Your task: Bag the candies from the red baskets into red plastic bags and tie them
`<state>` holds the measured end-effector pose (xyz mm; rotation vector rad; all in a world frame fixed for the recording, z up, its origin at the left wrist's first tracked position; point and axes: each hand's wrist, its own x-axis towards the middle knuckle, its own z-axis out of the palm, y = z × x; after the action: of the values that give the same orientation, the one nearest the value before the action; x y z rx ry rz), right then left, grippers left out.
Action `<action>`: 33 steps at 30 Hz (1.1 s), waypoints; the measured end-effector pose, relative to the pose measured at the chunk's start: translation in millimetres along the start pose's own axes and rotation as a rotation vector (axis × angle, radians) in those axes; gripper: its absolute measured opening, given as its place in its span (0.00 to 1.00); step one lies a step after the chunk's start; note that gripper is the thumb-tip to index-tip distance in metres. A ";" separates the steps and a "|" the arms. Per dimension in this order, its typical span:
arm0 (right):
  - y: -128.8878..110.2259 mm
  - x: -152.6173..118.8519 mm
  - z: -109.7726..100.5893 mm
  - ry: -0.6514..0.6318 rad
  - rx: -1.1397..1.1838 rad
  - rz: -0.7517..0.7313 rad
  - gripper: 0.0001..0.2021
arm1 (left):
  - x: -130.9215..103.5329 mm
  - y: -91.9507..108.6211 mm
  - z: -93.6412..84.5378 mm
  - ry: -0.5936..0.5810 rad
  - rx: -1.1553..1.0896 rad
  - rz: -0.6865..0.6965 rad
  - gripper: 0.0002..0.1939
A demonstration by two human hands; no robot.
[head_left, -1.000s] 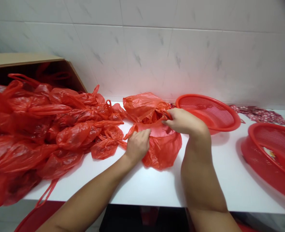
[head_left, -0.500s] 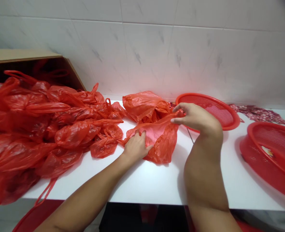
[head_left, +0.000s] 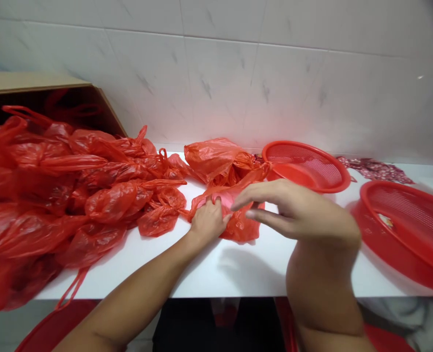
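Observation:
A thin red plastic bag [head_left: 243, 226] lies on the white table, a paler pink patch showing at its middle. My left hand [head_left: 209, 219] rests on the bag's left part with its fingers spread, pressing it down. Above the bag's right side hovers my right hand [head_left: 293, 208], thumb and fingers apart, nothing between them; it hides part of the bag. Just behind is another crumpled red bag [head_left: 212, 156]. Left of my left hand, a small knotted red bag [head_left: 160, 215] sits at the edge of a large heap of red bags [head_left: 48, 195].
An open cardboard box [head_left: 104, 105] stands behind the heap. At the right are a shallow red basket [head_left: 326, 168] and a larger red basket [head_left: 370, 234] with a small label inside. Patterned red cloth [head_left: 378, 171] lies by the tiled wall. The white table [head_left: 202, 278] ends in front.
My right hand has let go of the bag's upper right corner and moved toward me, over the bag. My left hand has stayed on the bag. The view has shifted slightly to the right.

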<state>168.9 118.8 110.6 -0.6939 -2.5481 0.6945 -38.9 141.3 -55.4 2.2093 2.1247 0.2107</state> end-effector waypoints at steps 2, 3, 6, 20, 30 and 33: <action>5.7 4.8 12.8 -0.013 -0.126 0.190 0.13 | -1.1 0.5 -0.7 0.012 0.028 0.035 0.32; 8.6 6.7 19.0 -0.023 -0.182 0.275 0.14 | -1.6 0.6 -1.2 0.019 0.040 0.049 0.33; 13.5 8.8 33.7 -0.059 -0.278 0.400 0.14 | -3.0 0.6 -2.6 0.047 0.040 0.060 0.30; 41.8 -16.8 51.0 -0.205 -0.648 0.844 0.13 | -5.2 -2.7 -7.1 0.103 -0.069 0.257 0.26; 55.9 -89.5 82.0 0.312 -0.584 0.662 0.09 | -16.1 6.0 -21.8 0.125 -0.220 0.394 0.11; 47.4 -106.9 93.5 0.283 -0.531 0.735 0.12 | -16.4 5.4 -22.8 0.096 -0.163 0.398 0.21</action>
<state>224.0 62.0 -16.5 -1.8069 -2.1789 0.0743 -37.5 123.7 -33.0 2.5396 1.6149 0.4998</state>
